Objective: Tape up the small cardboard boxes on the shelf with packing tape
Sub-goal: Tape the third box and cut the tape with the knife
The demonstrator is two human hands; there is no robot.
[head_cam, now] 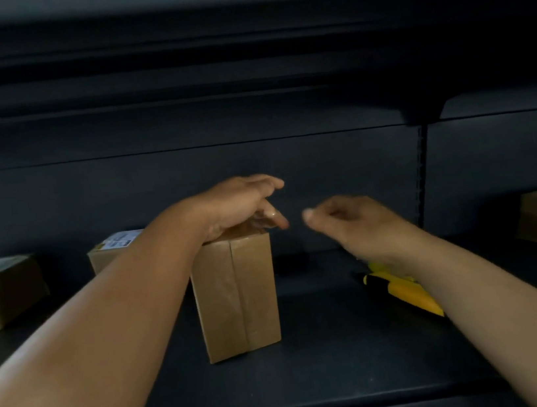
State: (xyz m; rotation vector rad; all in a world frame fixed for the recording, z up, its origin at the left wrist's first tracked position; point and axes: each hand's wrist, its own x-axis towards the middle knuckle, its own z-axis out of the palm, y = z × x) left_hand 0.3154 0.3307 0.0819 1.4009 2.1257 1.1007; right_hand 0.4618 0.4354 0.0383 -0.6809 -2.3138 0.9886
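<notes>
While your left hand (240,207) rests on the upright box (237,297), fingers straight and spread, your right hand (349,223) hovers beside it, fingers loosely curled, holding nothing.

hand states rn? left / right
Left hand: open, palm resting on top of the upright cardboard box.
Right hand: blurred, fingers loosely curled, holding nothing visible; apart from the box.
</notes>
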